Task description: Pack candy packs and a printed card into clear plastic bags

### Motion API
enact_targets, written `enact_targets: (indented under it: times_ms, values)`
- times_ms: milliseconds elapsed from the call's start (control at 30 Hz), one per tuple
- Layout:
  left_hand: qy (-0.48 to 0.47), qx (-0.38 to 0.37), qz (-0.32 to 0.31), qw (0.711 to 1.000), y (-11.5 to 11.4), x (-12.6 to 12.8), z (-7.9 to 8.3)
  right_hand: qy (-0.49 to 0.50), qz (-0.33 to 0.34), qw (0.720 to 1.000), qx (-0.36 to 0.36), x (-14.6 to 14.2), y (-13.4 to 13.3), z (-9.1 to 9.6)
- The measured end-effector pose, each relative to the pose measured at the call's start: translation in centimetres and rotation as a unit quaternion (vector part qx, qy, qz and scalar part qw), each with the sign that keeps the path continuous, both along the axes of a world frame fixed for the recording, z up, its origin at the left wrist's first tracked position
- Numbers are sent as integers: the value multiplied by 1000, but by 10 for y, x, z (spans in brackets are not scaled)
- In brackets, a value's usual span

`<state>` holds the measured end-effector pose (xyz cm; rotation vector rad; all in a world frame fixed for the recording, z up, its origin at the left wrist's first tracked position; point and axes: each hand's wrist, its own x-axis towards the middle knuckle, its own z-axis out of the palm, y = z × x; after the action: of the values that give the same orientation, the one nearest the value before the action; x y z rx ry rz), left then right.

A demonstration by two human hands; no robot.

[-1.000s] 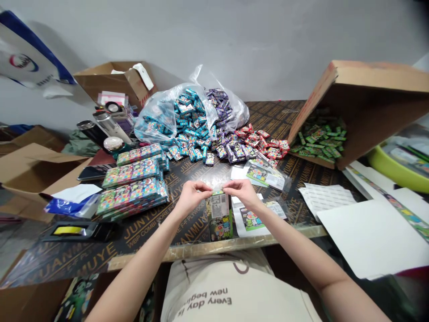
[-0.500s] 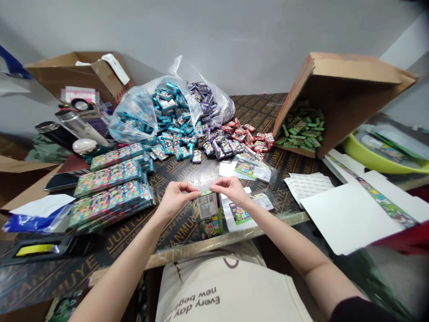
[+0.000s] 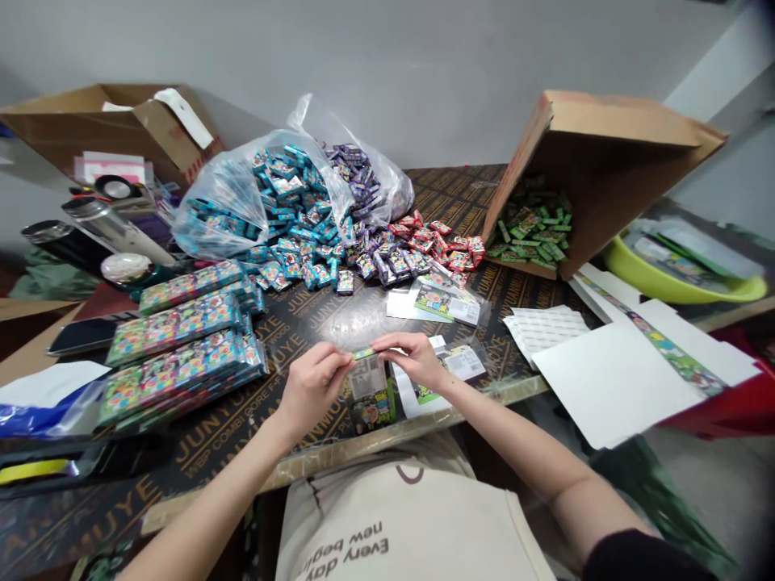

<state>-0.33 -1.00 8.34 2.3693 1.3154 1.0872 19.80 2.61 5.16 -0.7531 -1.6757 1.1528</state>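
A clear plastic packet with a black-and-green printed design [image 3: 374, 407] stands between my hands near the table's front edge. My left hand [image 3: 316, 382] pinches its upper left corner between thumb and fingertips. At the upper right corner my right hand [image 3: 414, 360] is closed on the same packet. A thin colourful strip runs along the top edge between the fingertips; I cannot tell whether it is part of the packet. Just right of it, partly behind my right hand, lies another printed packet with white paper [image 3: 463, 363]. Further back is a similar green-printed packet [image 3: 439, 300].
Stacked filled packs [image 3: 175, 355] stand at left beside metal flasks [image 3: 109, 230]. Behind are plastic bags of blue boxes [image 3: 291, 190] and purple boxes [image 3: 357, 173], with loose red ones [image 3: 427, 238]. A tipped carton [image 3: 617, 137] holds green boxes. White sheets [image 3: 605, 371] lie right.
The camera view has shifted slightly right. My left hand has turned and its fingers have curled more at the packet's corner. Both hands still grip the packet's top edge.
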Motion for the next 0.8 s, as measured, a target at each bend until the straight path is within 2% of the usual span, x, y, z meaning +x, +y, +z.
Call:
enact_targets:
  times_ms: [167,300,433,533,667,800]
  values:
    - [-52,-16,34,998,-8,4,0,22,-36,999,-27,-4,-3,-7]
    - [-108,-89,80,987,-11,3,-1,0,-48,999,5,-5,-4,-10]
    - [-186,-167,129,960,-11,3,-4,-6,-52,999,9,-2,-4,-11]
    - [-211,-192,117,951,-8,4,0,-4,-57,998,4,0,-4,-11]
    - [-233,-278,102,926,0,0,7,2,-54,999,-1,2,-4,-11]
    - [-274,-315,109,902,2,-3,5,6,-60,998,1,3,-5,-9]
